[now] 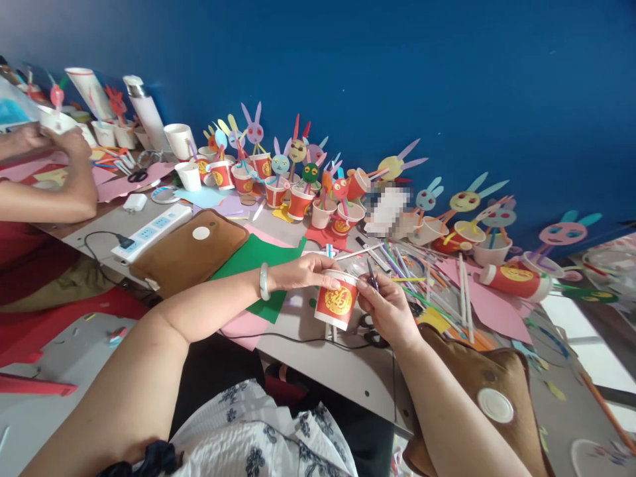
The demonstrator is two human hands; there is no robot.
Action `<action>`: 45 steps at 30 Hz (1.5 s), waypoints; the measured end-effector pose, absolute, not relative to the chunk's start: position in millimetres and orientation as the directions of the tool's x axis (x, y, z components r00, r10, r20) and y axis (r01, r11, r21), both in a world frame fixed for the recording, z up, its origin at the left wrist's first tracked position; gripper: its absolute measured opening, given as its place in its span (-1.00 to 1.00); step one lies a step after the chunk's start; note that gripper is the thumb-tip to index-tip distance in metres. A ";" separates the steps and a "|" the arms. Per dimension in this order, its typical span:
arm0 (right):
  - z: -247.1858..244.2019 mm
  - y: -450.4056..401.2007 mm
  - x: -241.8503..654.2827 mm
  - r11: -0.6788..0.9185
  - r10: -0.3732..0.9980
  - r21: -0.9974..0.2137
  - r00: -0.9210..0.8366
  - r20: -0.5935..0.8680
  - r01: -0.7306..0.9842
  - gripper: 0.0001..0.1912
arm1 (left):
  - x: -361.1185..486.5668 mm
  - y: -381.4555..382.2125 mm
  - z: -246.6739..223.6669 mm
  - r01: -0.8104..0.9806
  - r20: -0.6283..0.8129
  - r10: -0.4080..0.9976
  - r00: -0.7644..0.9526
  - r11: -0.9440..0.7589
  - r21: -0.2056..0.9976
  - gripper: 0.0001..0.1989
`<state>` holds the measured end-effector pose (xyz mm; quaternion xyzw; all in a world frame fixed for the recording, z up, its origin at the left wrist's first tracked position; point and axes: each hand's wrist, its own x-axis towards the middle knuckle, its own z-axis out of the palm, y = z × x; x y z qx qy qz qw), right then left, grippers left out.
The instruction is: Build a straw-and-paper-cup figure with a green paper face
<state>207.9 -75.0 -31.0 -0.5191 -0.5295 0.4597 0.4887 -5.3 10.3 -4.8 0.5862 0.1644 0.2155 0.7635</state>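
Red paper cup (338, 301) gripped by left hand (308, 270), right hand (385, 301) touching rim

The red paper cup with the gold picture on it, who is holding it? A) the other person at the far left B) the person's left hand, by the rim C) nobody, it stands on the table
B: the left hand, with a pale bangle on its wrist, grips the rim of the red paper cup with the gold emblem, lifted clear of the grey table.

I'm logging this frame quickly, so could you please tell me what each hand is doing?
Left hand: closed on the cup rim.
Right hand: closed on scissors beside the cup.
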 end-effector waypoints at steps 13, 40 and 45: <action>-23.7 -77.3 198.3 0.174 0.924 -0.868 0.229 0.307 0.464 -0.60 | -0.1 5.9 -7.5 -0.142 0.020 0.651 0.759 0.135 0.981 -0.85; -23.5 -88.3 194.9 0.260 0.766 -0.262 -0.034 0.642 0.930 -0.71 | 9.1 -10.8 -25.0 -0.123 0.333 0.808 0.486 -0.314 0.941 -0.65; -22.9 -89.2 193.5 0.245 0.774 -0.258 -0.028 0.633 0.934 -0.71 | 10.1 -15.1 -24.0 -0.113 0.395 0.806 0.441 -0.387 0.915 -0.64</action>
